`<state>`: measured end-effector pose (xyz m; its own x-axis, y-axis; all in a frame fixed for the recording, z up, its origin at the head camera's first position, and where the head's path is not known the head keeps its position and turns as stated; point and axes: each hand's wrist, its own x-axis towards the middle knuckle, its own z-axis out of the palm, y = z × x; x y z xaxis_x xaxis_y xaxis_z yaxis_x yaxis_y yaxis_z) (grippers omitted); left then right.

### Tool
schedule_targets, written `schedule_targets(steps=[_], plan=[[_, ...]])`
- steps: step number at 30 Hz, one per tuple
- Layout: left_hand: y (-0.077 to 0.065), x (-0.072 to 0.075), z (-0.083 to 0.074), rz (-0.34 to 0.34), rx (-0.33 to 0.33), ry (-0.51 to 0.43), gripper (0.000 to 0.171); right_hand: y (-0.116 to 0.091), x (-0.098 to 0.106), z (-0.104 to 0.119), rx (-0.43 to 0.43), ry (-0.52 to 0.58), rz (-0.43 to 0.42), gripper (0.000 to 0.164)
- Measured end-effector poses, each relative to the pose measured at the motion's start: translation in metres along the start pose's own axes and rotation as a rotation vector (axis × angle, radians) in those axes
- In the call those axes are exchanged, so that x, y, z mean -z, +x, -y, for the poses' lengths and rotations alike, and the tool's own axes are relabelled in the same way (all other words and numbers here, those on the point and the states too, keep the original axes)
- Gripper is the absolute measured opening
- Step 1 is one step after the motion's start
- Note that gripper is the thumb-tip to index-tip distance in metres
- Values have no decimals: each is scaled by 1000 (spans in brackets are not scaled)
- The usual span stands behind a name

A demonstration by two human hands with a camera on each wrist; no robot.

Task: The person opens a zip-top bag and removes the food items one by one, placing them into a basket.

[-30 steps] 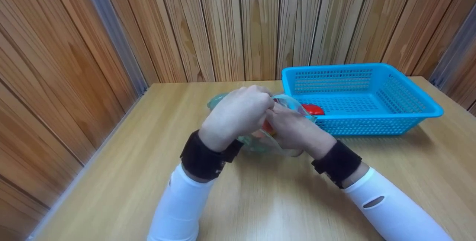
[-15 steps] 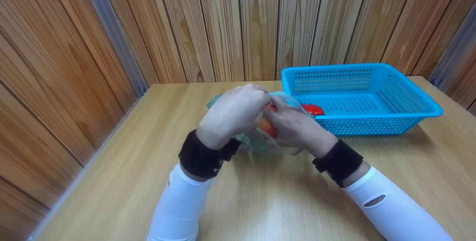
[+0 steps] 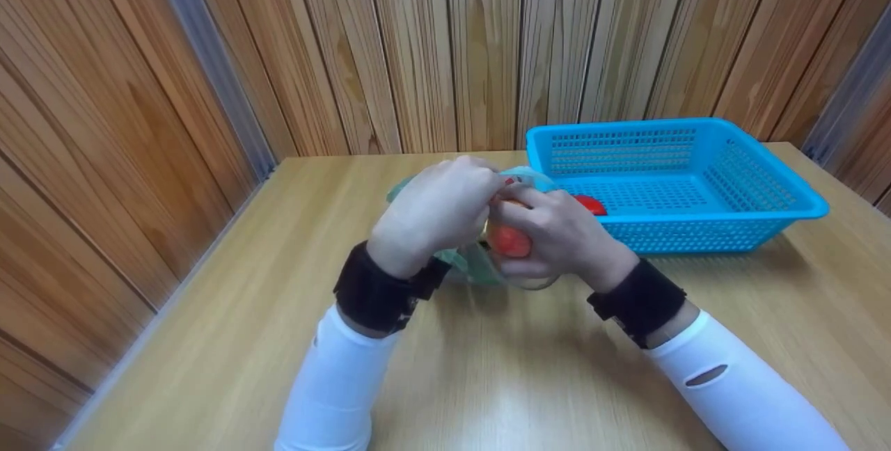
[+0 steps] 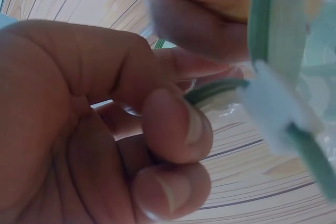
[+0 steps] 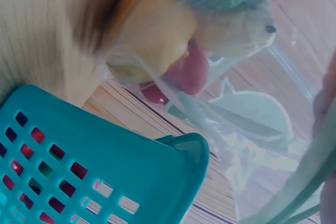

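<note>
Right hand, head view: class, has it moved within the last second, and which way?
Yes: the right hand has shifted slightly right, toward the blue plastic basket, which stays put.

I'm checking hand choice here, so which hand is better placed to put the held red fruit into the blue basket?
Likely the right hand: it holds the red fruit and is nearer the blue basket, while the left hand pinches the bag by its green edge.
</note>
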<state>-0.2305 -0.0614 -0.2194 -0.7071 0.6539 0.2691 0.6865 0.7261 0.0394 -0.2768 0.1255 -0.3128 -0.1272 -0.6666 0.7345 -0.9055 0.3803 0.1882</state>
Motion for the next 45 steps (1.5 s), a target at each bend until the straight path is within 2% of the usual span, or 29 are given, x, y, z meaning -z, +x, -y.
schedule_targets(steps=[5,14,16,18,20,22,24,26,27,30,32,35,40,43,45], plan=[[0,0,0,3,19,7,23,5,4,3,37,49,-116,42],[1,0,0,32,48,-4,26,3,10,-1,30,67,-225,48],[0,1,0,38,53,-5,23,4,12,-3,26,75,-303,49],[0,1,1,49,66,-9,20,6,16,-5,14,69,-424,51],[0,2,1,59,81,-13,21,9,21,-7,-28,46,-566,54],[1,3,1,72,94,-21,21,11,27,-11,-109,12,-677,59],[1,3,1,83,102,-26,22,9,34,-16,-232,-30,-701,56],[1,2,1,88,101,-28,22,4,37,-23,-381,-76,-647,50],[1,2,1,87,98,-27,22,1,38,-27,-457,-100,-594,46],[-1,1,2,82,97,-35,22,-7,36,-35,-658,-165,-380,42],[-2,1,2,79,95,-41,22,-12,33,-40,-758,-177,-254,43],[-3,1,2,76,97,-43,22,-19,30,-45,-869,-176,-110,47],[-2,0,2,68,92,-34,23,-29,31,-56,-1032,-137,51,49],[-2,0,2,69,92,-29,24,-33,32,-61,-1108,-105,184,47],[-2,0,2,70,94,-24,23,-36,32,-63,-1130,-94,283,45]])
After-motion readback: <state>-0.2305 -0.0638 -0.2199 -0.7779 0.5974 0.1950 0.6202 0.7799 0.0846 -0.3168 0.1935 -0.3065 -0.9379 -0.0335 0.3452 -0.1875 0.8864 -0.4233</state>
